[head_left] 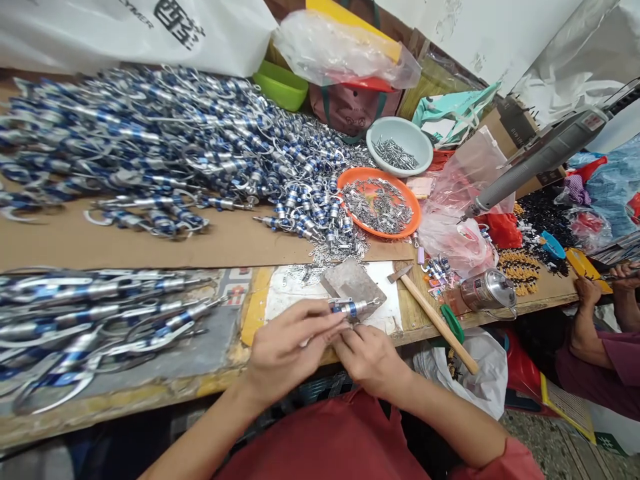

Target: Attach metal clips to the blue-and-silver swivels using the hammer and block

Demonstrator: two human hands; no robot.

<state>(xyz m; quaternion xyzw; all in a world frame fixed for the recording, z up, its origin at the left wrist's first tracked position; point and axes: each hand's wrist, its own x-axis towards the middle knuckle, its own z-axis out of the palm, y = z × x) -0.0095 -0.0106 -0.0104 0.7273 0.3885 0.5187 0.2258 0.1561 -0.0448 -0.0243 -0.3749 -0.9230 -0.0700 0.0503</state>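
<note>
Close by the bench edge (pixel 130 405), hands (pixel 290 341) (pixel 371 357) hold metalwork (pixel 353 308).

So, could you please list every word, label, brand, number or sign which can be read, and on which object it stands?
"LYMER": dark capitals on the white plastic sack; the picture's top edge may cut its beginning.
Large dark Chinese characters, same sack: slanted and partly cropped, not surely readable.
Too small or blurred to read: markings on the brownish-pink fabric bag, brown cardboard box, long grey power tool and lidded silver metal cup.
</note>
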